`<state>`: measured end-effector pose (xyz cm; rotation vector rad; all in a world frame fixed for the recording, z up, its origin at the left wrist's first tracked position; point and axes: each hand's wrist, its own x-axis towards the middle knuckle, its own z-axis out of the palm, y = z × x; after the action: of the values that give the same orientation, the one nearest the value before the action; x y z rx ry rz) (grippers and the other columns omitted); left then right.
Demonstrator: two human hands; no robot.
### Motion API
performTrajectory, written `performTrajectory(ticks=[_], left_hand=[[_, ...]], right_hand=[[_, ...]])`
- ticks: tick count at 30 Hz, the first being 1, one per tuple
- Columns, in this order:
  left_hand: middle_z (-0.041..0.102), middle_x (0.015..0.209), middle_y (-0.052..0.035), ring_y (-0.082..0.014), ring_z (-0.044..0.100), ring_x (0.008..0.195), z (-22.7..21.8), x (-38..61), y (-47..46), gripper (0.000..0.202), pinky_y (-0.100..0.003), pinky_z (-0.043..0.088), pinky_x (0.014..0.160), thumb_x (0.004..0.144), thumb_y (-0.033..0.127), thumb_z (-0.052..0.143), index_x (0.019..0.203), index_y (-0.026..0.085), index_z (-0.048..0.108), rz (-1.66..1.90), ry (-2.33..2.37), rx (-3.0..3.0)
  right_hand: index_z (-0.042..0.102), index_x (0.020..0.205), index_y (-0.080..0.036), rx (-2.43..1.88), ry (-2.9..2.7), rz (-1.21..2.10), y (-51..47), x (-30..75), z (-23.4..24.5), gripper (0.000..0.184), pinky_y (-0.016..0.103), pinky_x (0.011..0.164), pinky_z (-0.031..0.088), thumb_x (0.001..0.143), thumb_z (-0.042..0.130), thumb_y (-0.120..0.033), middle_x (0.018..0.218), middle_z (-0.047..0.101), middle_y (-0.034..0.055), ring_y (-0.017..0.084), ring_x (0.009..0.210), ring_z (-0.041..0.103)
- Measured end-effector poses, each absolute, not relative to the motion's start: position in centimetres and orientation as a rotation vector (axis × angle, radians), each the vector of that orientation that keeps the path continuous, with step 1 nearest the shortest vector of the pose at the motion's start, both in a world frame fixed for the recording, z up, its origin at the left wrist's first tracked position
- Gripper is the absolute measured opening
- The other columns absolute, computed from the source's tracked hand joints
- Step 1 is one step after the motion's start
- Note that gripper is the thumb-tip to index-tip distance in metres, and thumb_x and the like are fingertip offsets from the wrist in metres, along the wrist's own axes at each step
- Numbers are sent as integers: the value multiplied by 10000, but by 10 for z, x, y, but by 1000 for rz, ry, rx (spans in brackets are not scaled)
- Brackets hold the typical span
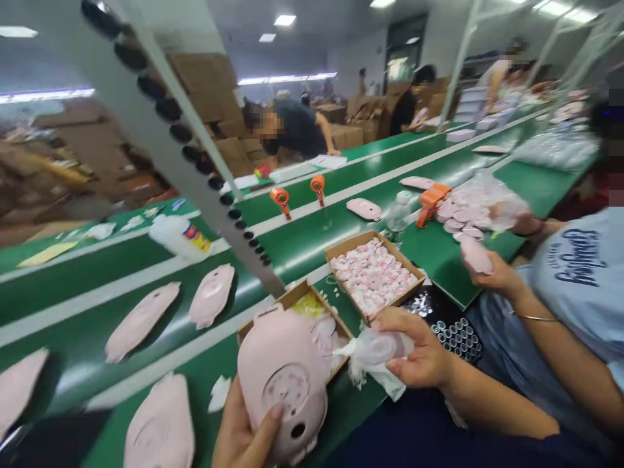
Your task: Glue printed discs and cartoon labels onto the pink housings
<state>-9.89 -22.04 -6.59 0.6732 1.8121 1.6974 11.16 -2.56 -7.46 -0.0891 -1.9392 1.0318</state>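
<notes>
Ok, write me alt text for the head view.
A person's left hand holds a pale pink plastic casing while the right hand points a nozzle-tipped squeeze bottle toward it. More pink casings lie on a green conveyor belt. Nearby are a cardboard box of small pink-and-white parts and a co-worker in light blue.

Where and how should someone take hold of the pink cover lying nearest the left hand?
Probably midway along its two long edges, coming from above: the pink cover lies on the green surface, which shows along both edges, and it is longer than wide, so gripping across the narrower width looks easier. The left hand is nearest but holds a similar pink piece.
</notes>
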Motion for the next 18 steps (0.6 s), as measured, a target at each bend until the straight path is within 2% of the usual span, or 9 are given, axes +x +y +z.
performTrajectory(ticks=[3,8,15,18], left_hand=[[574,1371,-127,-335,531,1290,-71,-95,-220,699,-467,421,1103,819,371,749,1427,204,446,1747,1870,857],[569,1356,-174,-360,538,1282,-82,-96,-219,669,-528,415,1098,807,217,729,1418,175,459,1692,2003,1232],[576,1335,-149,-288,586,1206,-82,-85,-226,742,-441,467,1047,834,125,669,1490,240,342,1668,1948,1402],[575,1335,-140,-284,594,1192,-81,-85,-226,754,-439,472,1040,836,120,665,1501,238,331,1662,1946,1433]], right_hand=[[594,1260,-216,-24,-2124,847,-31,114,-45,450,287,642,513,811,630,-219,863,669,42,173,720,626],[592,1233,-206,-81,-2361,835,-37,109,-21,434,258,606,541,804,586,-142,830,674,41,158,684,641],[566,1233,-196,-73,-2491,772,-40,107,-5,414,251,614,561,827,567,-116,846,692,59,167,716,668],[568,1234,-195,-58,-2508,783,-40,107,-1,419,251,602,558,824,570,-110,833,686,56,167,709,666]])
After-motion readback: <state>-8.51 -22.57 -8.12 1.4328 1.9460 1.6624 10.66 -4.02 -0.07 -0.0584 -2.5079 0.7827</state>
